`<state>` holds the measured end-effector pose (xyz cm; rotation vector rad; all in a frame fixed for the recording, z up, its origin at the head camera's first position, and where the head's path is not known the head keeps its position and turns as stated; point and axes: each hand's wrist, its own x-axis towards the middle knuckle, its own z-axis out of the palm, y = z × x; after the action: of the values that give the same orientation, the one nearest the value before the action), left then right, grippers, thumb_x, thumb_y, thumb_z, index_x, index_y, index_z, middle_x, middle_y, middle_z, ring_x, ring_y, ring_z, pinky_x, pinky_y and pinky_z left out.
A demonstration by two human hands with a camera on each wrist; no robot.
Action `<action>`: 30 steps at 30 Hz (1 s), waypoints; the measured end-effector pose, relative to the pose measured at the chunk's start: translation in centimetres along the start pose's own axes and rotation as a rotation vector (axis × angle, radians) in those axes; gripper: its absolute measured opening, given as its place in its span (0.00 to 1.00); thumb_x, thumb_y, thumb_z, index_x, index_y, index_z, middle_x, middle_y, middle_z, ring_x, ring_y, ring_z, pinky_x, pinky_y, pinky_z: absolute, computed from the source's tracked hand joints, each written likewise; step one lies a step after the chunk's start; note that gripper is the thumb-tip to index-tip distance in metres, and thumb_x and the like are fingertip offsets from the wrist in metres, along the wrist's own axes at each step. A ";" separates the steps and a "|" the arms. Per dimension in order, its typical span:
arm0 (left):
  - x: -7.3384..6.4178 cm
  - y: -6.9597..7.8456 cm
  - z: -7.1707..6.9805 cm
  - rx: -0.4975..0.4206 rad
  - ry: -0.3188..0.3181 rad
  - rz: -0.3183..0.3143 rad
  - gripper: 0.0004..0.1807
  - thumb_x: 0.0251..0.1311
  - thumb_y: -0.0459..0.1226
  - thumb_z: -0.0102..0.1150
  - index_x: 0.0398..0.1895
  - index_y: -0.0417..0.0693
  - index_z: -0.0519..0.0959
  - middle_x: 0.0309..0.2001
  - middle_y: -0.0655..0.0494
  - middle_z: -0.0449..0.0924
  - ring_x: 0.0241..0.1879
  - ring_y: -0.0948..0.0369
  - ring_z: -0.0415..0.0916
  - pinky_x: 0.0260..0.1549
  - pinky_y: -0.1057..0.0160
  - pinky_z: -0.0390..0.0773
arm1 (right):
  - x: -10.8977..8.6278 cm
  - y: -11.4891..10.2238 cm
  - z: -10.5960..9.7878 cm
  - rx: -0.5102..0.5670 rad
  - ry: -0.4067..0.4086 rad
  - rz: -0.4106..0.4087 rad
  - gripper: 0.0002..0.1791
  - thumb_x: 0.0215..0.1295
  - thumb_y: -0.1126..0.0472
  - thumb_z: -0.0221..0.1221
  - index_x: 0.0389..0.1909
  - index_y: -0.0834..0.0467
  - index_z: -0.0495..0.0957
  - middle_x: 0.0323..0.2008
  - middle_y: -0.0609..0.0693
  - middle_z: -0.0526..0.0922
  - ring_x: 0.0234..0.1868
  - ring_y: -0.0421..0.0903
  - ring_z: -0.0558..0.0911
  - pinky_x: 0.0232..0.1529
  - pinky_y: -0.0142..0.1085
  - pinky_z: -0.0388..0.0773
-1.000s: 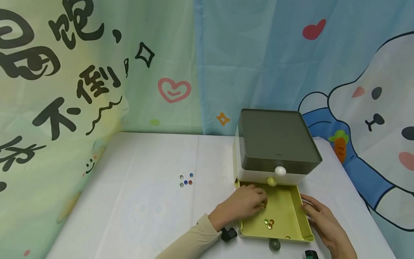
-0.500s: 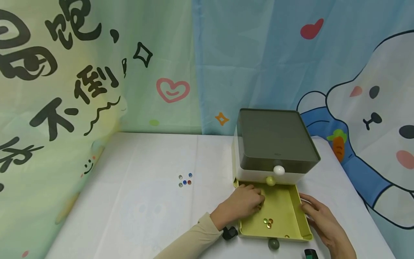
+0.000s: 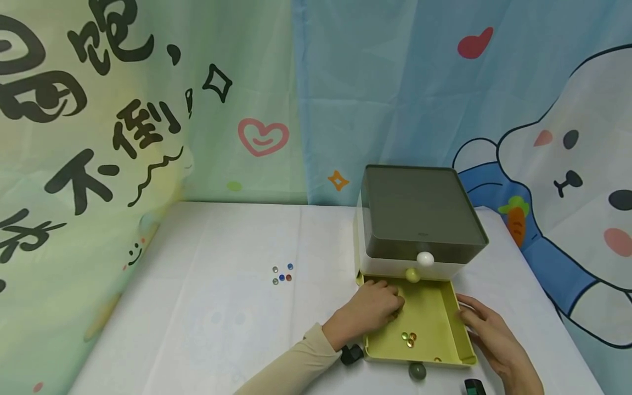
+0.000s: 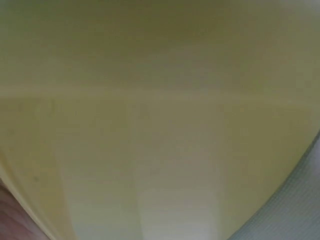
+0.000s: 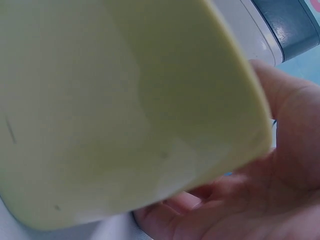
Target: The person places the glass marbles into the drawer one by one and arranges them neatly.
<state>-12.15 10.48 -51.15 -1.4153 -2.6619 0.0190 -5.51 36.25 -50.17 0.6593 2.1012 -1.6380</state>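
Note:
A yellow-green drawer (image 3: 428, 323) is pulled out from the bottom of a small drawer cabinet (image 3: 427, 211). My left hand (image 3: 367, 310) reaches over the drawer's left wall, fingers curled down near its floor. A glass marble appears pinched at its fingertips, mostly hidden by the hand. On the drawer floor, a few glass marbles (image 3: 409, 340) lie together, with another near the front wall. My right hand (image 3: 496, 334) grips the drawer's right wall. In the right wrist view its fingers (image 5: 215, 215) lie beneath the drawer's edge. Only blurred yellow drawer wall (image 4: 150, 150) fills most of the left wrist view.
Several coloured glass marbles (image 3: 282, 277) lie loose on the white tabletop (image 3: 222, 312) to the left. A grey knob (image 3: 417, 371) projects from the drawer front. Black devices sit at the left wrist (image 3: 351, 354) and by the right wrist (image 3: 475, 387). A printed curtain (image 3: 385, 99) hangs behind.
My left hand has drawn its fingertips slightly left inside the drawer, and the gold glint seen there earlier is now mostly covered. My right hand keeps its hold on the drawer.

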 end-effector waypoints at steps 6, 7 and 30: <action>0.0 -0.1 0.0 -0.025 -0.001 0.002 0.03 0.68 0.51 0.66 0.40 0.72 0.86 0.41 0.72 0.83 0.42 0.67 0.80 0.35 0.69 0.73 | -0.1 0.0 0.0 -0.003 -0.007 0.000 0.39 0.81 0.57 0.45 0.84 0.63 0.41 0.82 0.70 0.43 0.77 0.65 0.55 0.78 0.67 0.51; -0.1 -0.1 0.0 -0.037 0.003 0.002 0.03 0.68 0.51 0.66 0.41 0.71 0.85 0.41 0.72 0.83 0.43 0.67 0.80 0.35 0.69 0.73 | -0.1 0.0 0.0 -0.004 -0.006 0.002 0.39 0.81 0.57 0.45 0.84 0.63 0.41 0.82 0.70 0.43 0.77 0.65 0.55 0.78 0.67 0.51; -3.0 -2.3 -1.9 -0.225 0.274 0.006 0.09 0.71 0.46 0.65 0.50 0.63 0.85 0.48 0.70 0.84 0.50 0.67 0.80 0.53 0.69 0.77 | -0.1 -0.1 0.0 -0.037 0.000 0.004 0.39 0.81 0.55 0.46 0.84 0.63 0.42 0.81 0.72 0.48 0.74 0.63 0.62 0.78 0.66 0.56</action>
<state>-12.15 6.60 -49.44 -1.3709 -2.4924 -0.4533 -5.54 36.22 -50.04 0.6515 2.1239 -1.5932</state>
